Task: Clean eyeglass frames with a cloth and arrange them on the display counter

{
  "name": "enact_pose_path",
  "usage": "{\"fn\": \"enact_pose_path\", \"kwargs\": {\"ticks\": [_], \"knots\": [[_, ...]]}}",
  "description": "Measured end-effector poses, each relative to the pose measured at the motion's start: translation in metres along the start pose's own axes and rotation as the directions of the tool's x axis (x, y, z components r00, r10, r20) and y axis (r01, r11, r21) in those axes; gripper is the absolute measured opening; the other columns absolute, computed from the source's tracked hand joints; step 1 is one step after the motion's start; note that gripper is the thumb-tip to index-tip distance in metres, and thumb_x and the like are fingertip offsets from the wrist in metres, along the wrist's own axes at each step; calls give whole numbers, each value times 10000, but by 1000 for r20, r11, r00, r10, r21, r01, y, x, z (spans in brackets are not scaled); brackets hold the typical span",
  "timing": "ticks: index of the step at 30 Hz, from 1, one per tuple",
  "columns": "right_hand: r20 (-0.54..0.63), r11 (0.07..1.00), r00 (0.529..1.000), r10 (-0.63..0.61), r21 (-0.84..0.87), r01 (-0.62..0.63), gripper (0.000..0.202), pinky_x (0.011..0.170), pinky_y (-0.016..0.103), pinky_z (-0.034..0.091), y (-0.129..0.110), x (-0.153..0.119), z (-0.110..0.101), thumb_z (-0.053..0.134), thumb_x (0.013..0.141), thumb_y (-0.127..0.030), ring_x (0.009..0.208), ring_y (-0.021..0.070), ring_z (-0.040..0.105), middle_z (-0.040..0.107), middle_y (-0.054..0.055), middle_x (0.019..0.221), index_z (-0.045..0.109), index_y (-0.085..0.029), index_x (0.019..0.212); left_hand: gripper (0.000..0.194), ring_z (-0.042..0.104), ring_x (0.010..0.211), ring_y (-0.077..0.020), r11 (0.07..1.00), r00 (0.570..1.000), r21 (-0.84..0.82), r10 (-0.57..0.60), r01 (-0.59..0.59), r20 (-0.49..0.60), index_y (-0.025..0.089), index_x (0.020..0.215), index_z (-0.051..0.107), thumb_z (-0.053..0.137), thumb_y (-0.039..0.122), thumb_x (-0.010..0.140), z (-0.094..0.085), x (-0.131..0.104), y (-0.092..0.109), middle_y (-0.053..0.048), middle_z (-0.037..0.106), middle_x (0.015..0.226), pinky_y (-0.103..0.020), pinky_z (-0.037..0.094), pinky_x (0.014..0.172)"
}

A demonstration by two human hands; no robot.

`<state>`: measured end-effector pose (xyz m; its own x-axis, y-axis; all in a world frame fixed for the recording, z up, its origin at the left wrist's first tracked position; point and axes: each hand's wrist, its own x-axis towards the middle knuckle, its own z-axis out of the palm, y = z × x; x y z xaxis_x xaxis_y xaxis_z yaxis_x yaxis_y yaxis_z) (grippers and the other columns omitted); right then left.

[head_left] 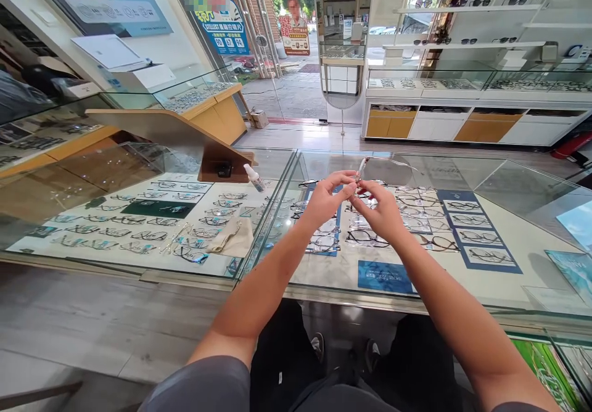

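Fingers bent, left hand and right hand together on eyeglasses

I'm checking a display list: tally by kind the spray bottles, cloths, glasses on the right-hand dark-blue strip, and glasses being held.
White plastic spray bottle: 1
Beige fabric cloth: 1
Thin-framed glasses on the long dark-blue strip: 4
Slim pale glasses, held: 1
Total: 7

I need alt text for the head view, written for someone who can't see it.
A person's left hand and right hand hold a pair of eyeglasses above a glass display counter. Rows of spectacle frames show inside; a spray bottle and beige cloth are to the left, with a standing mirror beyond.
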<state>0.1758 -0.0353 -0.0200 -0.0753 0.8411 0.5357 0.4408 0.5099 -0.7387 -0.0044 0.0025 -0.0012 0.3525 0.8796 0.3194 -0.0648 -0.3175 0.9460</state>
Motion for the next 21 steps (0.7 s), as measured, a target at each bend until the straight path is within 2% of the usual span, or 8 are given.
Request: {"fn": "enact_pose_path", "kwargs": {"ticks": [2, 5, 7, 10, 12, 16, 18, 21], "knots": [[-28, 1000, 1000, 3, -21, -3, 386, 926, 435, 558, 2, 0, -2, 705, 1005, -464, 1003, 259, 717, 783, 111, 1277, 746, -233, 1313, 225, 644, 1368, -293, 996, 999, 90, 24, -20, -40, 238, 1043, 810, 776, 439, 946, -5, 2, 2, -105, 707, 1424, -400, 570, 1049], [-65, 998, 998, 0, -66, -5, 389, 943, 453, 555, 5, 1, -6, 693, 1015, -458, 982, 256, 707, 784, 98, 1281, 754, -247, 1337, 157, 719, 1086, -214, 980, 959, 200, 77, -22, -274, 220, 1016, 755, 786, 323, 901, -22, 11, -1, -67, 763, 1113, -333, 581, 921], [-87, 997, 996, 8, -75, -15, 381, 952, 462, 554, 8, 3, -9, 691, 1017, -457, 968, 254, 707, 787, 93, 1285, 762, -250, 1330, 150, 697, 894, -168, 972, 870, 233, 152, -44, -469, 208, 967, 685, 786, 245, 864, -42, 21, -7, -23, 713, 919, -300, 577, 839], [-112, 997, 993, 22, -73, -30, 375, 948, 470, 557, 10, 5, -13, 696, 1011, -466, 966, 259, 717, 790, 96, 1295, 772, -246, 1305, 231, 690, 804, -147, 958, 704, 264, 265, -113, -659, 218, 971, 580, 775, 189, 853, -83, 35, -19, 10, 652, 855, -299, 591, 827], [-121, 996, 992, 25, -83, -36, 380, 942, 476, 558, 12, 6, -15, 692, 1010, -475, 959, 263, 720, 790, 98, 1296, 773, -249, 1305, 245, 724, 834, -154, 941, 617, 316, 319, -118, -720, 225, 989, 535, 756, 200, 886, -111, 41, -27, 14, 637, 871, -312, 607, 866], [-136, 994, 990, 23, -101, -37, 388, 955, 487, 549, 15, 7, -17, 687, 1014, -468, 942, 263, 718, 786, 99, 1290, 772, -244, 1318, 218, 758, 904, -160, 922, 491, 386, 351, -32, -797, 228, 997, 472, 681, 181, 953, -155, 44, -40, 6, 621, 915, -303, 609, 909], [-140, 994, 990, 22, -104, -37, 395, 960, 490, 545, 17, 8, -18, 688, 1014, -466, 931, 260, 716, 784, 99, 1293, 772, -237, 1325, 175, 755, 907, -150, 917, 425, 398, 346, 36, -836, 229, 1008, 458, 616, 156, 990, -168, 42, -44, -1, 629, 941, -292, 603, 909], [-143, 993, 989, 29, -106, -44, 408, 954, 491, 544, 20, 8, -18, 691, 1011, -476, 921, 259, 713, 783, 100, 1301, 773, -232, 1327, 119, 747, 981, -155, 900, 271, 405, 354, 160, -895, 231, 1072, 462, 465, 115, 1047, -176, 39, -50, -38, 661, 1030, -299, 584, 957]]}}
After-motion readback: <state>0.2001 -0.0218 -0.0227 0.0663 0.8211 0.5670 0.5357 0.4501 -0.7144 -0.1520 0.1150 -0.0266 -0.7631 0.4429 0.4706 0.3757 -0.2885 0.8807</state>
